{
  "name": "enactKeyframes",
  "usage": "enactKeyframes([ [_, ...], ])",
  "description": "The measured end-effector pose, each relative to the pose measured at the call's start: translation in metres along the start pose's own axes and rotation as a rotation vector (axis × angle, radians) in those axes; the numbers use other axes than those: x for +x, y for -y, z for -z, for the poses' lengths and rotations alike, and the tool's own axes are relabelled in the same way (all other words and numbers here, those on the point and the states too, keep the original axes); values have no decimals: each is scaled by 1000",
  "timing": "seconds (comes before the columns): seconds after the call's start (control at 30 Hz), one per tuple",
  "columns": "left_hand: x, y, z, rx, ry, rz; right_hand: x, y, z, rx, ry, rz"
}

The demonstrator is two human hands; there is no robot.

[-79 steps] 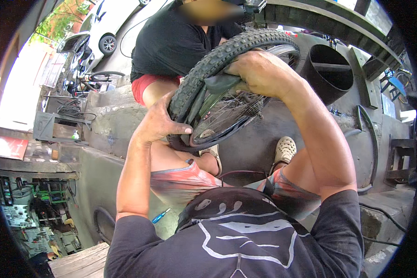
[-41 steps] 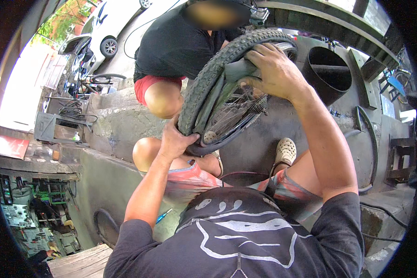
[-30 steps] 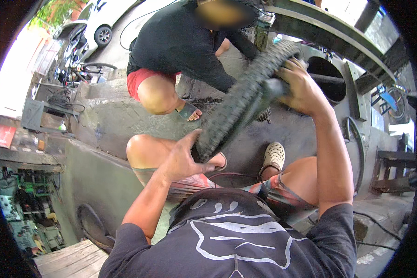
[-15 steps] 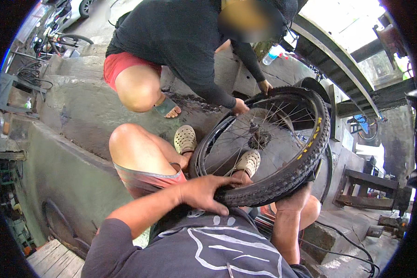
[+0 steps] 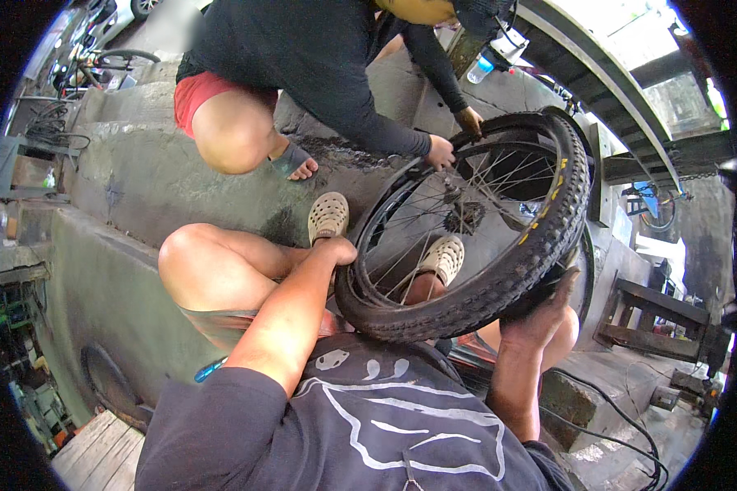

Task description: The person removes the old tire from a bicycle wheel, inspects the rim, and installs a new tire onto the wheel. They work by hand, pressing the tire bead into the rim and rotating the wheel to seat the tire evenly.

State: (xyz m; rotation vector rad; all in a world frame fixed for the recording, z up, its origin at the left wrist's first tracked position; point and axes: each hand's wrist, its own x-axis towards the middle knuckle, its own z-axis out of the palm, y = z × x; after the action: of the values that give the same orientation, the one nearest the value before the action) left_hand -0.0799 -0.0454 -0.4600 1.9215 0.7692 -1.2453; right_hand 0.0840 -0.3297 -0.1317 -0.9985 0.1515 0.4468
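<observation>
A bicycle wheel [image 5: 389, 304] with a knobby black tire and yellow lettering leans tilted before me, its spokes and rear cogs [image 5: 463, 216] facing up. My left hand [image 5: 338, 249] is at the tire's left edge, beside a cream clog on my foot; its fingers are hidden. On the near right, my right hand [image 5: 540, 315] cups the tire from below, thumb up and other fingers mostly hidden. Across from me, a crouching person's left-side hand [image 5: 471, 121] and other hand [image 5: 440, 153] grip the far rim, where the tire sits partly off it.
A clear bottle [image 5: 481, 69] stands beyond the wheel. To the right are a wooden step frame [image 5: 653, 321] and black cables [image 5: 630, 421]. A low concrete wall [image 5: 106, 278] runs along the left, with an old tire [image 5: 102, 372] against it. A bicycle [image 5: 123, 59] stands at far left.
My left hand has left the near side of the tire, where its fingers were spread, and moved forward to the left edge. The wheel tilts a little more; the person's hands shifted slightly along the rim.
</observation>
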Motion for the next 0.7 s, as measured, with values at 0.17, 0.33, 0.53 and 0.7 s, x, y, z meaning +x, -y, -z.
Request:
enactKeyframes([
  [0.17, -5, 13, -16, -673, 388, 269, 15, 11, -8, -45, -4, 71],
  [0.33, -89, -11, 11, -887, 182, 171, 25, 10, 20, -29, -96, 32],
  [0.53, 11, 40, -26, -1132, 236, 40, 27, 19, 15, -51, -13, 24],
  [0.7, -23, 8, 3, -736, 521, 165, 22, 12, 28, -33, -51, 55],
])
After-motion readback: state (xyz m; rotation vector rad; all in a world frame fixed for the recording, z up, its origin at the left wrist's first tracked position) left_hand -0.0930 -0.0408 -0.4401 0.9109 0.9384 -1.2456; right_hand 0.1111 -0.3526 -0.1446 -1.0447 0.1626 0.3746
